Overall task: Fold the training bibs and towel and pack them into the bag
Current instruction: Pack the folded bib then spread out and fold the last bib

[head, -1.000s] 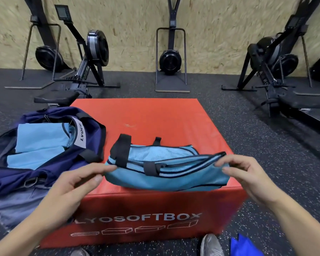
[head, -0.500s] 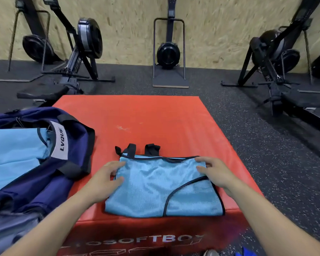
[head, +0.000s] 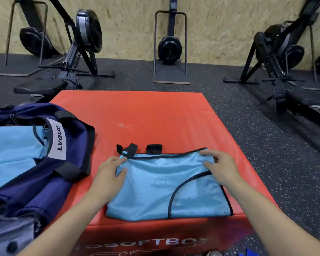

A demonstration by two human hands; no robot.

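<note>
Bib, light blue mesh with dark piping, now lies folded flat on the near part of the red soft box; a second ago it hung bunched in the air between the two hands at the box's near edge, and half a second ago it was already down in much the same place. Its long axis runs left to right across the view, with the black straps sticking out past the far edge toward the wall. The left hand pinches the bib's far left corner between thumb and fingers, a small fold of cloth caught there. The right hand rests on the far right corner, fingers lightly bent on the fabric. A navy bag lies open at the left, partly on the box, with light blue cloth inside. The box stands on a dark speckled floor; black rowing machines stand along a chipboard wall
</note>
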